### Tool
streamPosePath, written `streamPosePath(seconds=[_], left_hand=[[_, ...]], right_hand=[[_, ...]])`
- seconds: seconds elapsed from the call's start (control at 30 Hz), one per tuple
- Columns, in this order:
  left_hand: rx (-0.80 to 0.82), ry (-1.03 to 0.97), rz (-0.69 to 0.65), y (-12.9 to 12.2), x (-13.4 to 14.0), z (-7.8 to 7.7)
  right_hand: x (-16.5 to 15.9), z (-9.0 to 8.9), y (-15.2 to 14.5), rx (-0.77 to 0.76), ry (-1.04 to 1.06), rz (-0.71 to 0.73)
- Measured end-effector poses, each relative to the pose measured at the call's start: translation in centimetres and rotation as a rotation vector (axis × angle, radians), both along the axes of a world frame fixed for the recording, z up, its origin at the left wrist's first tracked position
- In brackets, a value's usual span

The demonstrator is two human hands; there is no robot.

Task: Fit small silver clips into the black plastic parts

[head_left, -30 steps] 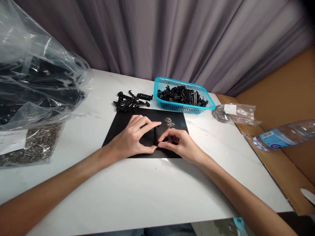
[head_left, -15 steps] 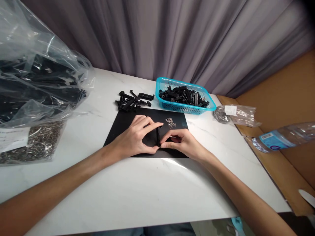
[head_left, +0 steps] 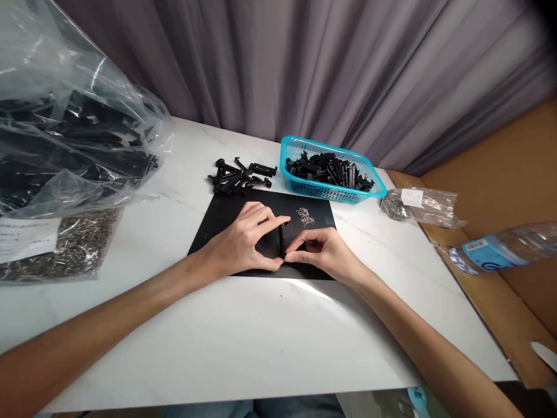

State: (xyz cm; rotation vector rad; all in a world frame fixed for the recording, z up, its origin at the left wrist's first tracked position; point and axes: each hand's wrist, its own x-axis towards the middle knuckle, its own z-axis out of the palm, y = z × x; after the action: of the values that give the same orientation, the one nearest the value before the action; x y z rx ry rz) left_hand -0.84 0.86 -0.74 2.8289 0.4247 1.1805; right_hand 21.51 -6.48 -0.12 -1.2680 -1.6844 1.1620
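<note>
My left hand (head_left: pixel 249 238) holds a slim black plastic part (head_left: pixel 282 239) by its two ends, forefinger at the top and thumb at the bottom. The part stands roughly upright over a black mat (head_left: pixel 213 232). At its lower end, my right hand (head_left: pixel 324 249) is closed in a pinch, thumb and forefinger touching the part. A tiny, thin metal piece seems to show by the right fingers, but its shape is too small to make out. Small shiny metal pieces (head_left: pixel 305 216) lie in a loose heap on the mat, just beyond my right hand.
A blue basket (head_left: pixel 335 194) full of black parts stands behind the mat, with loose black parts (head_left: pixel 239 177) left of it. Clear bags of black parts (head_left: pixel 82 139) and metal pieces (head_left: pixel 85 244) lie left. Rightward are a small bag (head_left: pixel 429 206), a cardboard box (head_left: pixel 500 168) and a bottle (head_left: pixel 500 249).
The whole view has shifted slightly. Both hands keep the same hold on the black part, with only a slight movement of the right fingers at its lower end.
</note>
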Motion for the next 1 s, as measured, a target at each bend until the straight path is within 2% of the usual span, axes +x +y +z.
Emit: streamPosePath(seconds=[0.23, 0.37, 0.47, 0.53, 0.6, 0.67, 0.77, 0.83, 1.0], left_hand=[[0.007, -0.002, 0.001, -0.1, 0.0, -0.1], [-0.118, 0.074, 0.069, -0.3, 0.0, 0.3], [-0.22, 0.109, 0.125, -0.2, -0.1, 0.5], [-0.241, 0.12, 0.141, 0.0, 0.0, 0.6], [-0.248, 0.14, 0.151, 0.2, 0.0, 0.7], [-0.262, 0.163, 0.174, 0.2, 0.0, 0.8], [-0.276, 0.179, 0.217, 0.2, 0.0, 0.8], [-0.277, 0.178, 0.228, 0.1, 0.0, 0.8], [-0.29, 0.185, 0.222, 0.1, -0.1, 0.8]], right_hand=[[-0.5, 0.3, -0.6, 0.037, -0.077, -0.069], [-0.4, 0.8, -0.7, 0.081, -0.111, -0.07], [0.0, 1.2, -0.8, 0.224, -0.195, -0.113], [0.2, 1.4, -1.0, 0.377, -0.26, -0.181], [0.3, 1.4, -1.3, 0.462, -0.282, -0.247], [0.2, 1.3, -1.6, 0.423, -0.223, -0.279], [-0.3, 1.0, -1.9, 0.31, -0.037, -0.238], [-0.6, 0.8, -1.9, 0.293, 0.04, -0.203], [-1.1, 0.2, -1.8, 0.297, 0.04, -0.142]])
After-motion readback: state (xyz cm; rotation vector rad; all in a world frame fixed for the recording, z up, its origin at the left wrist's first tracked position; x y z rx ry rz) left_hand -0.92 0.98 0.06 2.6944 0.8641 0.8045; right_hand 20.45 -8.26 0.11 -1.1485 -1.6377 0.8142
